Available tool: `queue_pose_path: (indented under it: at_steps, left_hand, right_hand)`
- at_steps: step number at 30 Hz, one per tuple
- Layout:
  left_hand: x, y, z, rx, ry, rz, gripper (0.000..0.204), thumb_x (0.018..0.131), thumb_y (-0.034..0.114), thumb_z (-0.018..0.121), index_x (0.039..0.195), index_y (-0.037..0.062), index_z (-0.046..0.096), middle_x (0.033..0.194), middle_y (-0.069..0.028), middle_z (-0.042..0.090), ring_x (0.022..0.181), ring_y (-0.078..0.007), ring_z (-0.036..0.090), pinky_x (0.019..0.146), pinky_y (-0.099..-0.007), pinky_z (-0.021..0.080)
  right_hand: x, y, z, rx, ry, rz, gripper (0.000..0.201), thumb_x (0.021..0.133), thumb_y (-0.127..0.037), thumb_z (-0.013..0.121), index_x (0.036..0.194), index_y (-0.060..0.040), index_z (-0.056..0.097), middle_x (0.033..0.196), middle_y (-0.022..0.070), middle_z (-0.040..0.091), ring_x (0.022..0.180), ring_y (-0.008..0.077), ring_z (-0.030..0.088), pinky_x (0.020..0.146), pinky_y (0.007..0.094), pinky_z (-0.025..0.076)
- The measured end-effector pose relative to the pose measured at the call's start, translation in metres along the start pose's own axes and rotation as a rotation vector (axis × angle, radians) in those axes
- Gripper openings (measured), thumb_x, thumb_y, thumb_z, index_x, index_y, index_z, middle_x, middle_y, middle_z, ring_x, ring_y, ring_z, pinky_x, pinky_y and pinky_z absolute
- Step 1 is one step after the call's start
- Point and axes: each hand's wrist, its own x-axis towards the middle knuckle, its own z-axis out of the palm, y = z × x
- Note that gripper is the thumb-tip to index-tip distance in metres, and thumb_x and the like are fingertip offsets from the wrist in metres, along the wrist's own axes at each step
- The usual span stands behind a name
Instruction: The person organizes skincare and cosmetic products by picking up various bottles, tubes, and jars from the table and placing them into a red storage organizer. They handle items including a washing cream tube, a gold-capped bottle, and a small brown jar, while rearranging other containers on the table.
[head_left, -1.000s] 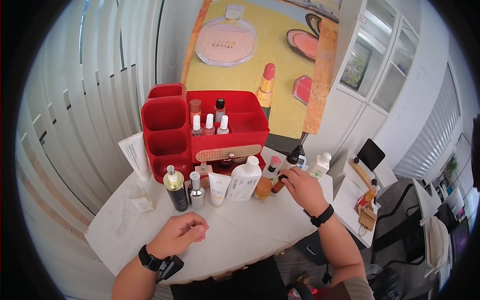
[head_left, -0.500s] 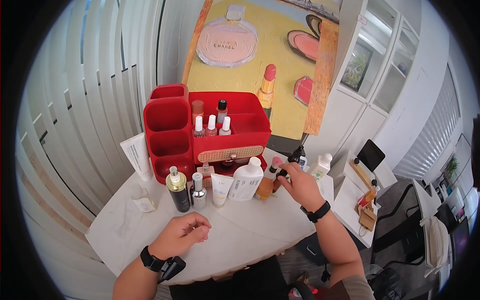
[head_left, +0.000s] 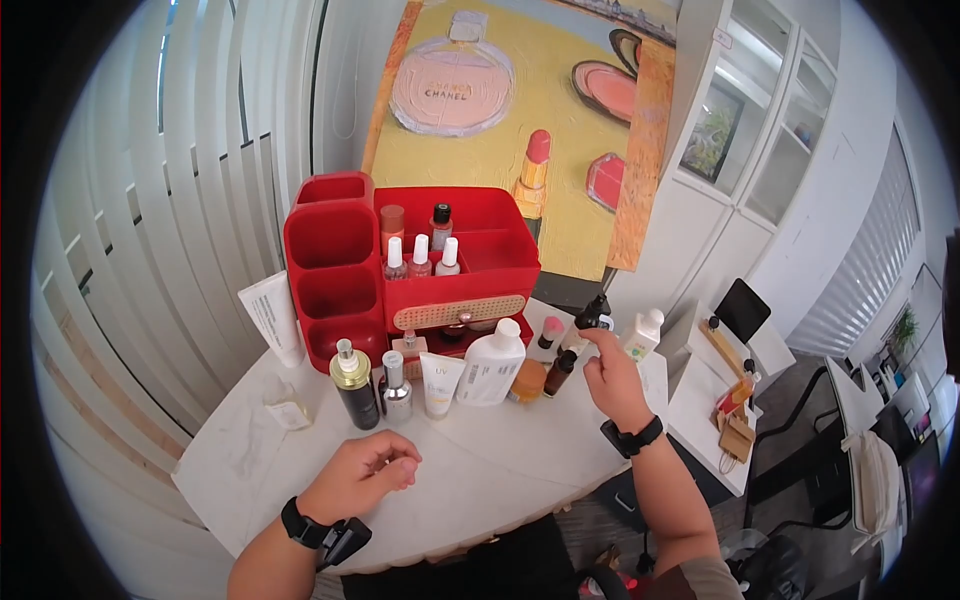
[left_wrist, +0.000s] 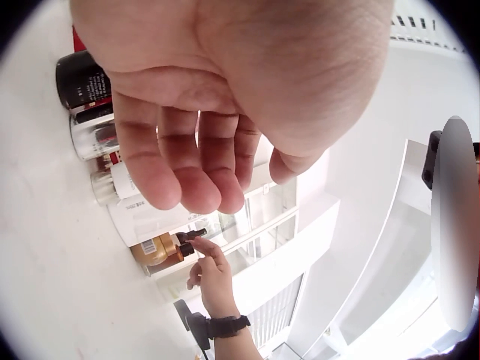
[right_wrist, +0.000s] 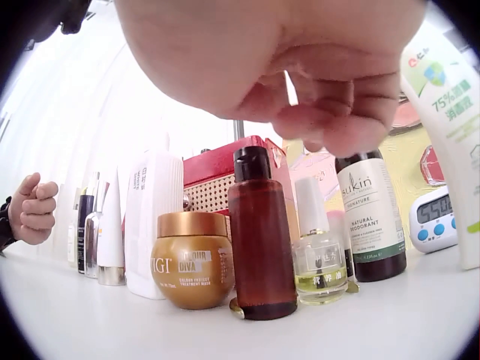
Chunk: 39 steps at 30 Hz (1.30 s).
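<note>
The right hand (head_left: 612,380) holds nothing, its index finger extended beside the dark pump bottle (head_left: 592,313). In the right wrist view the hand (right_wrist: 322,90) hides the top of the dark bottle (right_wrist: 369,217); contact cannot be told. Just left of the hand a small red-brown bottle (right_wrist: 262,240) with a black cap stands upright, between a gold-lidded jar (right_wrist: 196,266) and a white-capped clear bottle (right_wrist: 319,262). The left hand (head_left: 362,472) is empty and loosely curled near the front of the white table (head_left: 470,470); the left wrist view shows its relaxed fingers (left_wrist: 201,172).
A red organizer (head_left: 460,290) with nail polish bottles stands at the back. In front are a white bottle (head_left: 492,365), a UV tube (head_left: 440,385) and several other bottles. A white bottle (head_left: 642,333) and a timer (right_wrist: 436,219) are at the right.
The right hand has let go of the small red-brown bottle and moved slightly right, toward the dark pump bottle. The left hand has barely moved.
</note>
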Motion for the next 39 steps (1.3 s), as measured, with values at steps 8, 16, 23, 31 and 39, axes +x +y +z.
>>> queue_pose_path:
  at_steps: [8, 16, 23, 31, 39]
  left_hand:
    - [-0.001, -0.001, 0.001, 0.002, -0.004, 0.011, 0.018, 0.103, 0.015, 0.061, 0.111, -0.0008, 0.062, 0.09, -0.0032, 0.065, 0.082, -0.0087, 0.063, 0.076, -0.0253, 0.054]
    - [-0.001, -0.003, 0.0, -0.004, -0.014, 0.017, 0.018, 0.103, 0.015, 0.061, 0.111, -0.0008, 0.062, 0.09, -0.0033, 0.065, 0.082, -0.0084, 0.063, 0.074, -0.0251, 0.054]
    - [-0.001, -0.002, 0.0, 0.006, -0.018, 0.029, 0.018, 0.103, 0.016, 0.061, 0.11, -0.0008, 0.062, 0.09, -0.0031, 0.066, 0.081, -0.0083, 0.064, 0.074, -0.0247, 0.054]
    - [-0.001, -0.003, 0.0, 0.044, -0.008, 0.038, 0.018, 0.103, 0.016, 0.062, 0.109, -0.0003, 0.063, 0.089, -0.0029, 0.066, 0.079, -0.0082, 0.063, 0.073, -0.0243, 0.054]
    - [-0.002, 0.0, 0.0, 0.002, -0.015, 0.027, 0.017, 0.102, 0.015, 0.062, 0.111, 0.0, 0.064, 0.092, -0.0032, 0.066, 0.083, -0.0082, 0.064, 0.074, -0.0244, 0.054]
  right_hand:
    - [-0.002, -0.01, 0.0, 0.032, -0.167, -0.018, 0.026, 0.092, -0.011, 0.069, 0.116, -0.0059, 0.062, 0.116, 0.0074, 0.062, 0.073, 0.021, 0.063, 0.067, 0.0324, 0.053]
    - [-0.004, -0.009, -0.01, 0.066, -0.197, -0.012, 0.018, 0.094, -0.01, 0.068, 0.11, -0.0038, 0.062, 0.109, 0.01, 0.062, 0.078, 0.0263, 0.065, 0.07, 0.0351, 0.054]
    - [-0.009, 0.007, -0.025, -0.027, -0.156, -0.004, 0.015, 0.094, -0.007, 0.064, 0.109, -0.0053, 0.061, 0.108, 0.0118, 0.062, 0.087, 0.0343, 0.066, 0.074, 0.0405, 0.054]
    - [-0.006, 0.022, -0.018, -0.194, -0.05, 0.004, 0.013, 0.095, -0.009, 0.063, 0.108, -0.0064, 0.062, 0.106, 0.0118, 0.063, 0.09, 0.0377, 0.065, 0.075, 0.0443, 0.054]
    - [-0.004, 0.021, -0.015, -0.209, -0.036, 0.095, 0.014, 0.095, -0.011, 0.064, 0.108, -0.0066, 0.061, 0.109, 0.0114, 0.065, 0.087, 0.0379, 0.066, 0.074, 0.0453, 0.054]
